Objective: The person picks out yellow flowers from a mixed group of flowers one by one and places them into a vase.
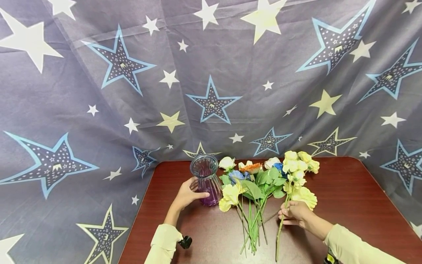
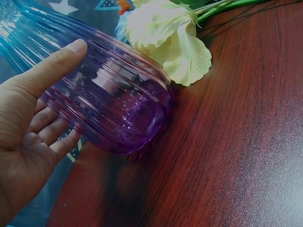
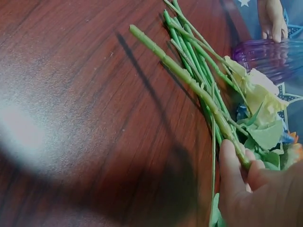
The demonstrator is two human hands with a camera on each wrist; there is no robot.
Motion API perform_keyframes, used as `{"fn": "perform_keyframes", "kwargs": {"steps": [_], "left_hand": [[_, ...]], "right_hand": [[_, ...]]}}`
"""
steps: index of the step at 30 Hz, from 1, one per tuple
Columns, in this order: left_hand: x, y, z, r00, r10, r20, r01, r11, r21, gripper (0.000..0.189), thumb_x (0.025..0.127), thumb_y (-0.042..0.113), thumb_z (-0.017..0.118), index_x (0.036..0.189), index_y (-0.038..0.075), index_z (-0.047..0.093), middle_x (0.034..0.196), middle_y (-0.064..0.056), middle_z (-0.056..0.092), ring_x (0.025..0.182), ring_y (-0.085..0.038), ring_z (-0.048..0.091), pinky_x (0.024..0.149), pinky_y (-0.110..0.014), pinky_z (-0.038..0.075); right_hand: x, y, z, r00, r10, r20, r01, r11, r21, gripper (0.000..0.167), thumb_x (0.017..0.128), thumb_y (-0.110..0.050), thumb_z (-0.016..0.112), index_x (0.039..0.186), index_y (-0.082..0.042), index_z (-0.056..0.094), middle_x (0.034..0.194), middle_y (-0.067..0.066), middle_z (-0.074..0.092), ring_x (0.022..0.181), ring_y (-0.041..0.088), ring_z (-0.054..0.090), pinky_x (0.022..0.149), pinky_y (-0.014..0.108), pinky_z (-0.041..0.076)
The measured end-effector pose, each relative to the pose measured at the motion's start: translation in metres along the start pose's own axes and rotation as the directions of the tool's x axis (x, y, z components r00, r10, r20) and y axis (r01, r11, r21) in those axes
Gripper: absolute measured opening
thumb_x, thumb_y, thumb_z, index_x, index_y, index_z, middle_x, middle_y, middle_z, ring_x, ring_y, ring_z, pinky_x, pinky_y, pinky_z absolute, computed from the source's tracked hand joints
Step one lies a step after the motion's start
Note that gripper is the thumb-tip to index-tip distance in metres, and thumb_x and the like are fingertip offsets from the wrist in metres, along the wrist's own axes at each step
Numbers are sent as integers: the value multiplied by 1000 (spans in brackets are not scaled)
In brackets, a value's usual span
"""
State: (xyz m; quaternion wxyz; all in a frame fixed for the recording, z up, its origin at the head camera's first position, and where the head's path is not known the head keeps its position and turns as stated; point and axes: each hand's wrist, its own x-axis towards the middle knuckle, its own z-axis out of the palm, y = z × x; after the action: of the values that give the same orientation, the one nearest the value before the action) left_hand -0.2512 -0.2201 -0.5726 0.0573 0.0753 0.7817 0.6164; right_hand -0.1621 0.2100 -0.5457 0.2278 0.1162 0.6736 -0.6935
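My left hand [image 1: 187,195] holds a ribbed glass vase [image 1: 212,189] at its side, with the thumb across the front and the fingers around the far side. The vase stands upright, bluish at its flared rim and purple at the base. Between thumb and fingers, my right hand [image 1: 298,212] pinches the thick green stem [image 3: 189,80] of a branch with several pale yellow blossoms [image 1: 293,167]. Its cut end points toward the near table edge. In the right wrist view the stem casts a shadow on the tabletop.
Between the hands lies a bunch of artificial flowers, with white, blue, orange and yellow heads, green leaves [image 1: 252,189] and thin stems [image 1: 254,223]. A yellow bloom [image 2: 165,38] lies close to the vase. The reddish-brown table [image 1: 346,198] backs onto a grey star-patterned cloth [image 1: 230,55].
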Motion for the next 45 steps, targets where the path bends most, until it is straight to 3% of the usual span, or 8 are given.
{"fn": "perform_keyframes", "kwargs": {"steps": [9,16,26,33,40,45], "left_hand": [[1,0,-1,1000,13,-21,-13,1000,-10,70,73,2,90,134,-3,57,137,-24,63,133,-38,58,115,-47,46],[1,0,-1,999,19,-30,-20,1000,-6,65,73,1,90,130,-3,58,133,-24,65,130,-37,60,113,-47,48],[0,2,-1,1000,18,-14,-18,1000,-1,64,75,2,89,129,-4,56,134,-26,63,132,-39,58,115,-47,46],[-1,4,0,1000,14,-25,-14,1000,-25,63,73,-1,88,128,-4,57,133,-27,63,131,-40,58,115,-49,45],[1,0,0,999,21,-24,-21,1000,2,63,74,2,89,129,-3,57,133,-26,64,131,-39,59,114,-48,46],[1,-1,0,999,30,-28,-30,1000,8,64,73,3,90,127,-3,58,132,-25,65,129,-38,60,114,-48,47]], "right_hand": [[-7,-3,10,994,-81,-78,80,997,-10,13,94,11,56,91,2,65,78,7,75,72,14,74,65,29,65],[-9,-7,14,984,-125,-124,118,991,-59,10,92,13,58,94,10,68,78,13,76,68,15,74,62,28,64],[-9,-6,16,975,-180,-132,159,975,-155,11,93,13,59,100,19,64,81,19,76,70,15,74,64,29,64],[-8,-8,15,971,-206,-122,185,969,-165,11,94,12,59,100,19,65,81,20,76,70,16,74,65,28,64],[-8,-19,16,967,-235,-92,222,965,-138,23,92,15,61,109,29,57,82,20,76,70,13,73,68,29,65],[-6,-30,16,948,-311,-65,291,932,-215,21,91,15,62,106,29,58,84,29,74,68,11,72,62,27,63]]}}
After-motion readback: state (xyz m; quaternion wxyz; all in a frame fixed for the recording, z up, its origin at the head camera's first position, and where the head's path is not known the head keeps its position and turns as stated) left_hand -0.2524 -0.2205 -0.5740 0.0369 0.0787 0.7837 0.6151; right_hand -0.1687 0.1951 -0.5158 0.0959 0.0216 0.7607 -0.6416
